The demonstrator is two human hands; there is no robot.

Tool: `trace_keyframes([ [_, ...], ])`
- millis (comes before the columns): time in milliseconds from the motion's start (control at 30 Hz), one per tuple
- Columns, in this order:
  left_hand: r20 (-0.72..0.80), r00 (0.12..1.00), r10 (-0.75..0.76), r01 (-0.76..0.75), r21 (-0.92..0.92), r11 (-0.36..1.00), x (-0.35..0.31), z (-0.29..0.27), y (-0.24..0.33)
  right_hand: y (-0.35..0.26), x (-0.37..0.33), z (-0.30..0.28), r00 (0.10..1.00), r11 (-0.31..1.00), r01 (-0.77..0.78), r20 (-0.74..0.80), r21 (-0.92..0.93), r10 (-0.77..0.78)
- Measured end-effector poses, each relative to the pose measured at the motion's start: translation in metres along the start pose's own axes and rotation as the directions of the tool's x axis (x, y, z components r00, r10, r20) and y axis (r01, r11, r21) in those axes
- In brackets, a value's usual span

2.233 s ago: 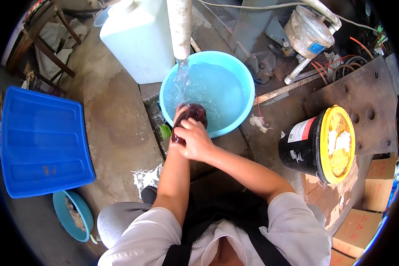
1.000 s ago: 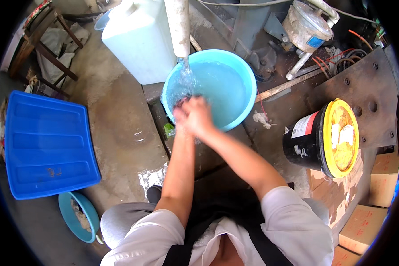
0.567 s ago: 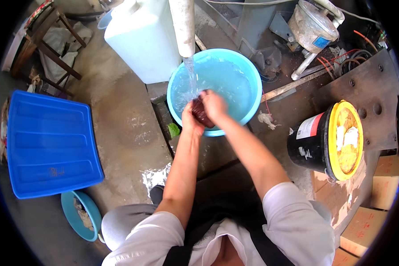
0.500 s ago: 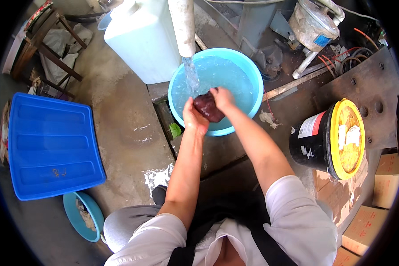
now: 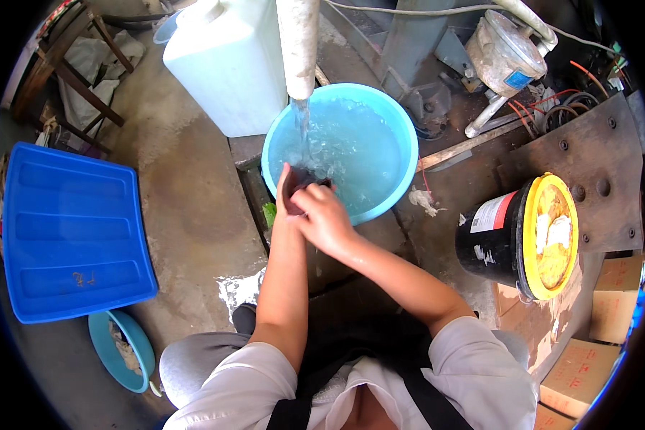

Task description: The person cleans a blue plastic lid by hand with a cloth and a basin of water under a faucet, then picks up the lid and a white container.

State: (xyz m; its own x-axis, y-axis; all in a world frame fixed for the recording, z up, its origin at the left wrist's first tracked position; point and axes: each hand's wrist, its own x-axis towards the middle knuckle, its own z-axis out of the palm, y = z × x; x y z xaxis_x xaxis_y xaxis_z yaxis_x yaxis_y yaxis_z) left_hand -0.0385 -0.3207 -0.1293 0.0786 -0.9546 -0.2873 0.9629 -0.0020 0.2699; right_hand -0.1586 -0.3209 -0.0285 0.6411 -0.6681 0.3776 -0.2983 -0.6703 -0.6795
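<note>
A light-blue basin (image 5: 411,132) of water stands on the ground ahead of me, under a pipe (image 5: 297,61) with water running from it. At the basin's near-left rim, below the stream, my two hands hold a dark maroon, wet, soft-looking wad (image 5: 307,178); I cannot make out its exact kind. My left hand (image 5: 285,196) cups it from the left with the thumb side up. Across it from the right lies my right hand (image 5: 324,218), its fingers bent and pressed onto the wad. Part of the wad is hidden behind the fingers.
A white jerrycan (image 5: 229,75) stands left of the basin. On the left lie a blue crate lid (image 5: 79,236) and a small teal basin (image 5: 145,344). On the right are a black bucket with a yellow rim (image 5: 491,233), a metal plate (image 5: 602,158) and cardboard boxes (image 5: 579,376).
Both hands have moved left and nearer to me with the wad, toward the basin's near-left rim. My right hand has crossed over toward the left one. The view has shifted slightly.
</note>
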Motion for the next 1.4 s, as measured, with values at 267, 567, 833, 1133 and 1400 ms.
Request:
trace_keyframes([
  [267, -0.243, 0.958, 0.15, -0.136, 0.074, 0.988, 0.018, 0.036, -0.06, 0.12, 0.051, 0.022, 0.866, 0.833, -0.494, -0.232, -0.251, 0.444],
  [567, -0.259, 0.946, 0.196, -0.187, 0.059, 0.981, 0.014, 0.044, -0.04, 0.096, 0.059, 0.016, 0.88, 0.827, -0.473, -0.107, -0.303, 0.463],
  [833, -0.495, 0.866, 0.065, -0.044, 0.055, 0.998, -0.008, 0.044, -0.013, 0.141, 0.025, 0.016, 0.569, 0.57, -0.821, -0.037, 0.029, 0.822],
  [1133, -0.159, 0.987, 0.02, -0.024, -0.023, 0.999, 0.003, 0.008, -0.01, -0.003, -0.008, -0.019, 0.981, 0.982, -0.064, 0.172, -0.178, 0.095],
  [1400, -0.269, 0.954, 0.133, -0.131, 0.026, 0.991, 0.0, 0.063, -0.058, 0.084, 0.067, -0.006, 0.843, 0.776, -0.487, 0.016, -0.401, 0.537],
])
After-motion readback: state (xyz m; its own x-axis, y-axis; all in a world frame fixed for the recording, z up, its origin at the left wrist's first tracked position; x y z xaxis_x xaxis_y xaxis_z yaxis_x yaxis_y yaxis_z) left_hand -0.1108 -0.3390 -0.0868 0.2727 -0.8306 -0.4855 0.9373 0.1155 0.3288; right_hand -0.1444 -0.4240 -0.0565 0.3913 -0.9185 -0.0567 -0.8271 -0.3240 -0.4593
